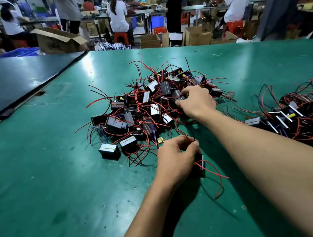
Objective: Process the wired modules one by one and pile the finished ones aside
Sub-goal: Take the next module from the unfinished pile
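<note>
Your hands both hold: left hand (177,156) pinches a module (201,164) by its wires (212,167) on the table (48,173), right hand (196,101) grips another in the heap (131,117) (probably light, rigid; leads snag, so take the body).

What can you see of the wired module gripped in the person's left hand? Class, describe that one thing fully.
The module is a small black block with a pale silvery band along one edge, largely hidden behind the left hand, which grips it low over the green table. Thin red wires leave it: some are pinched at the fingertips, and one curls down across the table. It lies apart from the pile, on its near side.
</note>
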{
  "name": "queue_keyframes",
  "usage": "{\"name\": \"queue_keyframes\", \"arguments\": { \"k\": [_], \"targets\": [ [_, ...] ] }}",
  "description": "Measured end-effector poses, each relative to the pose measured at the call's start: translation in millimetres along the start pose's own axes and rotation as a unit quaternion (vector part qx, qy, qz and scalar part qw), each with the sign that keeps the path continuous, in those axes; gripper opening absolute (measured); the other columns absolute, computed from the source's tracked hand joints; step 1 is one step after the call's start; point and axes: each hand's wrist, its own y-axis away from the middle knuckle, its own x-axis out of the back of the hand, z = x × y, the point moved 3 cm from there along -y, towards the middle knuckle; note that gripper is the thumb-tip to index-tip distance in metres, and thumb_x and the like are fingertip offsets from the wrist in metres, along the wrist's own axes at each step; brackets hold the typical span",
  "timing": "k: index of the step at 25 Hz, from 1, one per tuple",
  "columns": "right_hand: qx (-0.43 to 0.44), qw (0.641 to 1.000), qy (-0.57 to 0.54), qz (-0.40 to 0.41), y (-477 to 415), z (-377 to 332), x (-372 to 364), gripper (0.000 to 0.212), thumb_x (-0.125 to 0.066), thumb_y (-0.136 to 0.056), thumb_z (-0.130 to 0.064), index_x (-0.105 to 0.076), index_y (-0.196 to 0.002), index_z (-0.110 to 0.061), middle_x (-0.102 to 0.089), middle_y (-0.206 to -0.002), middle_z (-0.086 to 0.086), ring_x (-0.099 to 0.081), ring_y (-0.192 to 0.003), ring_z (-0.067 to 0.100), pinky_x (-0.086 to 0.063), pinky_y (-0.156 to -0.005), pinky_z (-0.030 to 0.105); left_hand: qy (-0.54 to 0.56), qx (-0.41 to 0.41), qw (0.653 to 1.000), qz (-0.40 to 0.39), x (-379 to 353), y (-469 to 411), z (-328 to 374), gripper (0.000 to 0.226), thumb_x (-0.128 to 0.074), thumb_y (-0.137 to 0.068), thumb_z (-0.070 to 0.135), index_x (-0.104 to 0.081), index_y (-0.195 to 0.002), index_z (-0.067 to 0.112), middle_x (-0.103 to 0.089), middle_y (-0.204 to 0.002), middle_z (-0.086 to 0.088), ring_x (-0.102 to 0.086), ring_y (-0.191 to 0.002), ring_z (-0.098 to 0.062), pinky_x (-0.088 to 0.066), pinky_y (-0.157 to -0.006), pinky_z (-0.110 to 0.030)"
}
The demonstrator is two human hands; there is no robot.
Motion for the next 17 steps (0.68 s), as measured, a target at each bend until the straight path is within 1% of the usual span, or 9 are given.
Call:
{"name": "queue_keyframes", "arguments": {
  "k": [2,3,4,5,6,7,11,15,17],
  "targets": [
    [-0.029,0.991,-0.126,-0.018,-3,-2,6,0.037,-0.072,-0.081,-0.036,-0.071,-0.117,-0.025,-0.071,-0.116,0.007,-0.064,-0.106,0.029,-0.052,-0.089,0.035,0.001,0.003,1.0,-0.001,0,-1,-1,0.013,-0.064,-0.092,0.018,-0.073,-0.089,0.008,-0.076,-0.081,-0.005,-0.073,-0.082,-0.022,-0.057,-0.084,-0.042],
    [-0.045,0.974,-0.219,-0.027,-4,-4,12,0.027,-0.073,-0.08,-0.031,-0.073,-0.105,-0.02,-0.072,-0.101,0.008,-0.065,-0.09,0.028,-0.054,-0.079,0.035,0.001,0.005,1.0,-0.002,0,-1,-1,0.013,-0.064,-0.092,0.018,-0.073,-0.09,0.008,-0.076,-0.082,-0.005,-0.073,-0.083,-0.021,-0.057,-0.085,-0.042],
    [-0.067,0.948,-0.308,-0.036,-5,-5,20,0.013,-0.071,-0.08,-0.026,-0.072,-0.09,-0.017,-0.068,-0.08,0.007,-0.061,-0.07,0.025,-0.051,-0.061,0.031,0.001,0.008,1.0,-0.003,0,0,0,0.013,-0.065,-0.092,0.018,-0.073,-0.092,0.008,-0.076,-0.084,-0.005,-0.073,-0.084,-0.021,-0.057,-0.086,-0.042],
    [-0.098,0.918,-0.381,-0.056,-5,-6,27,0.005,-0.068,-0.081,-0.021,-0.068,-0.079,-0.016,-0.059,-0.064,0.004,-0.051,-0.052,0.02,-0.042,-0.047,0.024,-0.001,0.009,1.0,-0.003,0,0,0,0.014,-0.065,-0.092,0.018,-0.073,-0.093,0.008,-0.076,-0.085,-0.005,-0.073,-0.086,-0.02,-0.057,-0.087,-0.041],
    [-0.125,0.889,-0.432,-0.083,-3,-6,35,0.012,-0.064,-0.083,-0.02,-0.064,-0.072,-0.017,-0.051,-0.055,0.0,-0.042,-0.042,0.014,-0.033,-0.041,0.019,-0.001,0.009,1.0,-0.003,1,0,1,0.014,-0.065,-0.092,0.018,-0.073,-0.095,0.007,-0.076,-0.087,-0.005,-0.072,-0.087,-0.02,-0.056,-0.088,-0.041],
    [-0.143,0.867,-0.464,-0.11,0,-5,42,0.018,-0.06,-0.085,-0.02,-0.062,-0.067,-0.016,-0.046,-0.051,-0.002,-0.037,-0.038,0.01,-0.03,-0.04,0.017,0.003,0.011,1.0,-0.004,1,1,1,0.014,-0.065,-0.092,0.018,-0.073,-0.096,0.007,-0.076,-0.089,-0.005,-0.072,-0.088,-0.02,-0.056,-0.088,-0.041],
    [-0.152,0.816,-0.536,-0.153,18,4,71,0.024,-0.058,-0.089,-0.023,-0.058,-0.066,-0.015,-0.046,-0.054,-0.002,-0.04,-0.043,0.01,-0.037,-0.049,0.022,0.012,0.017,1.0,-0.008,2,3,3,0.014,-0.064,-0.093,0.018,-0.072,-0.098,0.007,-0.076,-0.089,-0.006,-0.072,-0.088,-0.019,-0.056,-0.09,-0.041],
    [-0.149,0.789,-0.572,-0.168,28,14,95,0.015,-0.059,-0.09,-0.025,-0.055,-0.081,-0.014,-0.046,-0.064,0.001,-0.047,-0.054,0.014,-0.04,-0.056,0.026,0.009,0.016,1.0,-0.008,2,4,3,0.014,-0.064,-0.093,0.018,-0.072,-0.098,0.007,-0.076,-0.09,-0.006,-0.072,-0.091,-0.021,-0.055,-0.091,-0.042],
    [-0.158,0.761,-0.603,-0.18,28,16,104,0.012,-0.058,-0.09,-0.025,-0.056,-0.089,-0.012,-0.048,-0.068,0.003,-0.05,-0.057,0.016,-0.043,-0.057,0.026,0.015,0.017,1.0,-0.007,2,5,3,0.013,-0.064,-0.093,0.017,-0.071,-0.096,0.007,-0.076,-0.088,-0.007,-0.072,-0.09,-0.022,-0.055,-0.091,-0.043]
  ]
}}
